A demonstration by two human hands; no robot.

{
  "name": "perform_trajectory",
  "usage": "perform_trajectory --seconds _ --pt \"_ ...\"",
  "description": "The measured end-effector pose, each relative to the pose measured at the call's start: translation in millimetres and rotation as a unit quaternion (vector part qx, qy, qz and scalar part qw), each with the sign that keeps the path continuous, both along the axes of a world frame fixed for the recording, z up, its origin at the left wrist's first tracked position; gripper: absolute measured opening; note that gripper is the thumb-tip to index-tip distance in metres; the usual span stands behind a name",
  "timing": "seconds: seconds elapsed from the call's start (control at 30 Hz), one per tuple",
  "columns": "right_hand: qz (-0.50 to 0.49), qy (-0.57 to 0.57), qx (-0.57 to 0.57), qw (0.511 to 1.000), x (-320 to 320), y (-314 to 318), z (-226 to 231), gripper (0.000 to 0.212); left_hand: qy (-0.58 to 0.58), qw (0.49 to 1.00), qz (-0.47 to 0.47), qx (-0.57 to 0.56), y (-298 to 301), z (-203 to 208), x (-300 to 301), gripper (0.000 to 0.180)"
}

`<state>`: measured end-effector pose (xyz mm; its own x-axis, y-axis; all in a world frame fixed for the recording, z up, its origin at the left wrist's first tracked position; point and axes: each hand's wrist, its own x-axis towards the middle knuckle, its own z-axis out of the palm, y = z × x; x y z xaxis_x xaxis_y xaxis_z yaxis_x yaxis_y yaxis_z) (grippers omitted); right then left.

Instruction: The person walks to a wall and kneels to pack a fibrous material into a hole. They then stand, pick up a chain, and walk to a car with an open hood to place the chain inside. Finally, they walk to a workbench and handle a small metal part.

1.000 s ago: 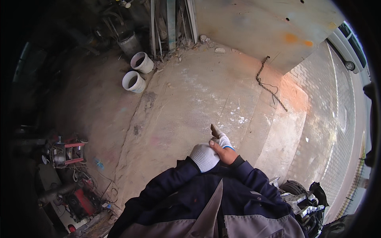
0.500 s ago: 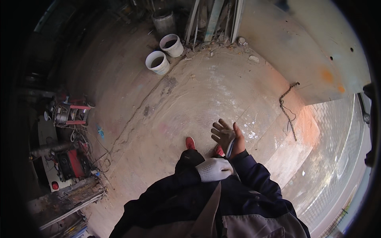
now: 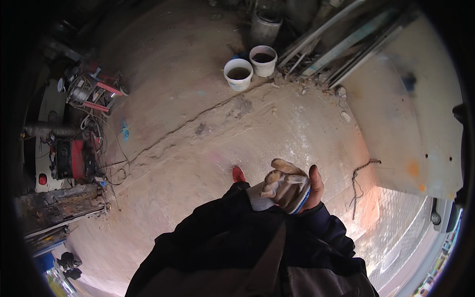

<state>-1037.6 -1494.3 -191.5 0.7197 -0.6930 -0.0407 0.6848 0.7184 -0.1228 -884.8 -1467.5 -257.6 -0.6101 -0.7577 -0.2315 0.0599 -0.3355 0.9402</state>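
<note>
My left hand (image 3: 259, 197) wears a white knitted glove. Its wrist shows at the waist, while its fingers are hidden or blend into a second glove. That second work glove (image 3: 291, 190) has a dirty, brownish palm and a blue-edged cuff, and lies across my right hand with its fingers toward the upper left. My right hand (image 3: 315, 185) is bare at the thumb, which stands up beside the cuff. The glove hides its other fingers, and whether they are inside it I cannot tell. Both hands are close together in front of my dark jacket (image 3: 217, 237).
Two white buckets (image 3: 238, 74) with dark contents stand ahead, near leaning boards (image 3: 341, 44). A chain (image 3: 355, 185) lies at the right by a pale panel (image 3: 410, 114). Red-framed equipment (image 3: 101, 94) and cables are at the left. My red shoe (image 3: 238, 174) is below.
The view has turned, so the buckets now appear further right. My left hand has moved up against the loose glove, and both hands overlap. The dirty palm side of the glove shows more fully.
</note>
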Motion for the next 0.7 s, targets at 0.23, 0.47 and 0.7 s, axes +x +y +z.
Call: perform_trajectory --seconds 0.23,0.47,0.7 --pt "0.060 -0.001 -0.027 0.998 102 -61 -3 0.103 -0.036 0.997 0.053 -0.049 -46 5 110 0.042" --pt "0.188 0.124 -0.022 0.974 175 -124 -17 0.106 -0.054 0.990 0.111 -0.066 -96 9 182 0.040" --pt "0.388 0.011 -0.060 0.920 283 -246 -41 0.093 -0.173 0.949 0.260 -0.049 -154 -48 279 0.038"
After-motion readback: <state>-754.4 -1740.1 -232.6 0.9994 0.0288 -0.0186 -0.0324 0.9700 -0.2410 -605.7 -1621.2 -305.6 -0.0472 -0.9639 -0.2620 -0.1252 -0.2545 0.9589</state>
